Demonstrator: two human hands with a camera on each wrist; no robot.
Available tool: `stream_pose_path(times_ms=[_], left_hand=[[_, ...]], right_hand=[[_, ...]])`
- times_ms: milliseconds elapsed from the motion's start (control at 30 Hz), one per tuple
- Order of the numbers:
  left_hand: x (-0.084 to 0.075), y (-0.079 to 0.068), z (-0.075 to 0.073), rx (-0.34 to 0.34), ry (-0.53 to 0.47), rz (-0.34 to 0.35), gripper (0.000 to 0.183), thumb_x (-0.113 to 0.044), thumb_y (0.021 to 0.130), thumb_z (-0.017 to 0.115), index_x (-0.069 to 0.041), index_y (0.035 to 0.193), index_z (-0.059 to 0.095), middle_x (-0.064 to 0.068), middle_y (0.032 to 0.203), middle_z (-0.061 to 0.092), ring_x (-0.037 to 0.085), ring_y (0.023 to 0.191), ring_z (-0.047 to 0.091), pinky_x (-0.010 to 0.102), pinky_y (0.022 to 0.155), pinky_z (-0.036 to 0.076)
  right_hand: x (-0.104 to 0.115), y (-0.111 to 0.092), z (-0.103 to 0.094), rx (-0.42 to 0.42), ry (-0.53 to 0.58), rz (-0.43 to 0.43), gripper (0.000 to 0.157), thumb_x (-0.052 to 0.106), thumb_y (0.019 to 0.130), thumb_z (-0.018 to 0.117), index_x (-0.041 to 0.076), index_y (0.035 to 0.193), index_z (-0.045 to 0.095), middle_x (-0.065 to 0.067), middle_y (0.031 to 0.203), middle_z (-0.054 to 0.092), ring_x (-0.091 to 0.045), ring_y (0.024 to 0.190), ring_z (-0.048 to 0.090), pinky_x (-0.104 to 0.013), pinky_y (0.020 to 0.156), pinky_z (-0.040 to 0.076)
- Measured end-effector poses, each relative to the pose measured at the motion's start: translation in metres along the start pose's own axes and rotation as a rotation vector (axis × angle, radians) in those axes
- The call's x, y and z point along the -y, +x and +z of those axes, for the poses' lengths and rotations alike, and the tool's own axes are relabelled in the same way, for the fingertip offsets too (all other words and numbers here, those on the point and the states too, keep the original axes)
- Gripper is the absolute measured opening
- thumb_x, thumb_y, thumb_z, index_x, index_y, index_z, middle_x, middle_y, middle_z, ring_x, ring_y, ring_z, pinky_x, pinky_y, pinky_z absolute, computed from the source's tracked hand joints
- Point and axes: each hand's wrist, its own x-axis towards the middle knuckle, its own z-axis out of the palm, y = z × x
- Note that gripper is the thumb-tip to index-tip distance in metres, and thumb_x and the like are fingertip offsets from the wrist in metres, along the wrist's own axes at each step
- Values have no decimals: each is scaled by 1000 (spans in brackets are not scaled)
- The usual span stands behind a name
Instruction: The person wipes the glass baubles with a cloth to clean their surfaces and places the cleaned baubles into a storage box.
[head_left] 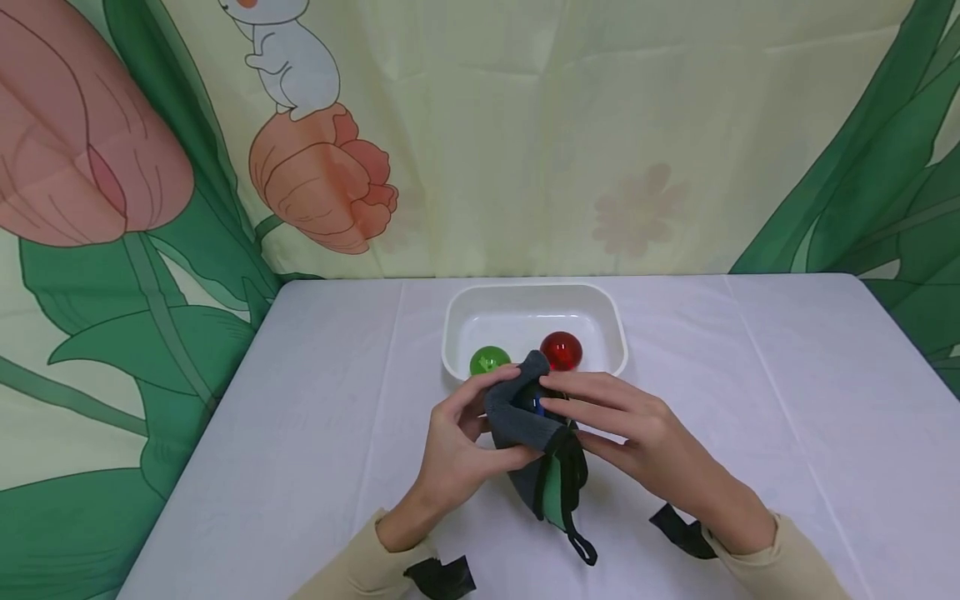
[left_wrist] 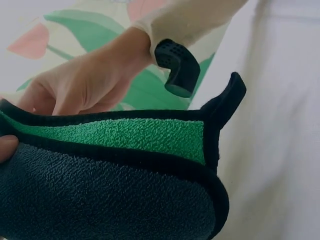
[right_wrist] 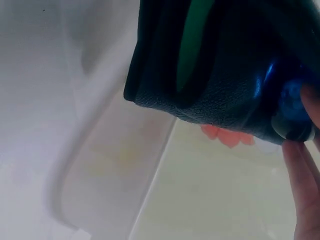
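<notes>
Between both hands is a dark blue-grey cloth (head_left: 517, 425) with black edging, a green inner side and a small black hanging loop. My left hand (head_left: 453, 454) grips it from the left, thumb in front and fingers behind. Folded partly into the cloth is a shiny blue ball (right_wrist: 294, 102). My right hand (head_left: 637, 425) holds the ball at the cloth's right side, fingertips against it; its thumb is hidden in the head view. In the left wrist view, the green lining (left_wrist: 130, 134) shows between two black edges.
Just behind the hands stands a white tray (head_left: 532, 288) on the white-covered table (head_left: 315, 417). A green ball (head_left: 490, 359) and a red ball (head_left: 561, 351) lie inside near its front wall. A printed curtain (head_left: 510, 150) hangs along the table's back edge.
</notes>
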Motion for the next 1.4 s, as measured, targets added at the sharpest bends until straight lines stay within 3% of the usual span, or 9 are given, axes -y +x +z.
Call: stream_pose_path(times_ms=[167,333,433,600,800,1033,1133,1233,1400], left_hand=[[6,-1,-1,5,-12,-6,63,14,66,73,5,124,50,17,125,52,29,100,58,37,74,53],[19,-5,-2,11,-1,-12,67,8,66,77,-4,127,51,10,128,52,26,103,58,36,75,53],[24,-5,-3,15,4,-1,66,4,67,78,-6,127,51,9,129,51,27,104,57,37,74,53],[21,-4,-1,17,-14,11,63,7,67,77,-4,124,52,11,129,51,28,106,56,38,76,53],[6,0,0,-3,-13,18,61,16,66,73,6,121,50,18,126,51,31,101,57,40,77,53],[25,-1,-3,-2,-31,16,64,11,67,75,-1,125,50,12,128,51,29,103,57,41,78,52],[26,0,-4,1,-41,4,64,10,68,74,-2,126,50,11,128,51,29,104,57,41,78,52],[26,-1,-5,-4,-34,-8,64,9,69,74,-4,128,50,10,129,51,28,104,56,41,78,52],[24,-5,-5,-13,12,5,65,4,69,77,-7,128,51,8,131,50,27,105,56,37,76,53]], right_hand=[[0,-1,-1,-11,16,42,38,27,89,57,3,118,62,-12,122,58,-24,110,56,-21,89,44],[2,-6,-2,5,178,323,48,10,76,72,6,123,59,-5,120,60,-14,105,60,-24,77,51],[3,-7,-2,5,229,416,54,1,71,74,8,123,59,-4,120,61,-12,104,60,-28,73,53],[4,-8,-4,31,177,361,63,0,70,76,10,128,55,-2,125,57,-13,106,59,-26,76,52],[3,-7,-2,16,13,209,48,37,88,55,11,128,55,-4,129,53,-17,113,54,-18,88,44],[4,0,0,-25,10,28,36,27,93,52,3,118,62,-15,126,55,-26,115,51,-20,92,41],[4,1,1,-33,13,34,37,27,93,51,2,119,61,-15,125,55,-26,115,51,-19,92,41],[6,0,2,-24,17,99,36,22,90,56,4,121,60,-13,127,54,-24,115,52,-19,90,43],[13,-3,4,-12,82,365,57,-1,73,73,11,127,56,-5,127,55,-17,110,56,-20,79,49]])
